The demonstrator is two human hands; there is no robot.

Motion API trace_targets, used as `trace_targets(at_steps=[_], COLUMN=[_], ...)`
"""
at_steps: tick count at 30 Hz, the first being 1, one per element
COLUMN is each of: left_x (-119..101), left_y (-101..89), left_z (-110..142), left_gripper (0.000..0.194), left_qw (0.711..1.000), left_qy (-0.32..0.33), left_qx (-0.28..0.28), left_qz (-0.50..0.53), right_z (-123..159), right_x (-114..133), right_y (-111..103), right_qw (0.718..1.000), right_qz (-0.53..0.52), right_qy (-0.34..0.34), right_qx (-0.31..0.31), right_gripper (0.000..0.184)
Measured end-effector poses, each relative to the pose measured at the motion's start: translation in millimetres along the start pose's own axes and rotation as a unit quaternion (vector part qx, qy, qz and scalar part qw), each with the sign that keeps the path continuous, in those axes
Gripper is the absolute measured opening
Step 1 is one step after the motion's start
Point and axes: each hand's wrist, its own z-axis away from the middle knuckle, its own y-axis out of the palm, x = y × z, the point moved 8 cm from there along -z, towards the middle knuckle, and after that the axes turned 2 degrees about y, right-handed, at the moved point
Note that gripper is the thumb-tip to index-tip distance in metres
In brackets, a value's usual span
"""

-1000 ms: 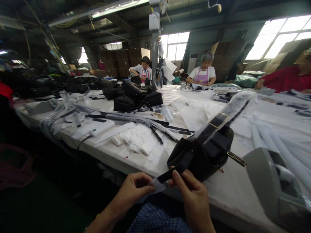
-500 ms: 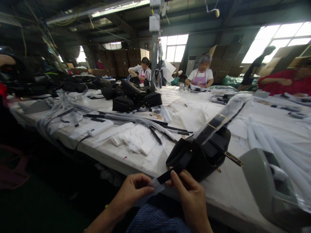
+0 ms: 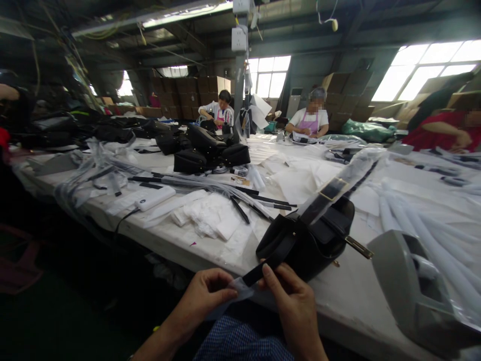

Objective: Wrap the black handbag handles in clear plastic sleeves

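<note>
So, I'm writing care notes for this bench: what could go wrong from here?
The left hand pinches thin plastic, which might tear, at the end of the black strap. The black bag sits near the edge of the table; the right hand, gripping the strap, could drag it off. Its gold clasp points at the nearby grey device and could scratch.

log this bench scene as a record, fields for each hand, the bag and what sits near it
left hand: pinches translucent plastic film at the end of the black strap
right hand: grips the same strap
black bag: on the table, gold-toned hardware showing
right of bag: grey device
left of bag: crumpled white sheets
</note>
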Motion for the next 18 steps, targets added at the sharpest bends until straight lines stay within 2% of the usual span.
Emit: trace_targets(at_steps=[5,9,18], left_x=[-4,-1,-4], left_y=[-2.0,-4.7,1.8], left_z=[2,1,5], left_gripper=[0.023,0.024,0.020], left_qw=[1.000,0.999,1.000], left_qy=[0.007,0.011,0.016], left_qx=[-0.020,-0.029,-0.004], left_qz=[0.007,-0.011,-0.013], right_z=[3,5,4], right_x=[0,6,7], right_y=[-3,-9,-6], right_qw=[1.000,0.999,0.999], right_qz=[-0.010,-0.007,-0.021], right_qy=[0.025,0.005,-0.014], right_qx=[-0.010,-0.034,-0.048], right_gripper=[0.039,0.038,0.029])
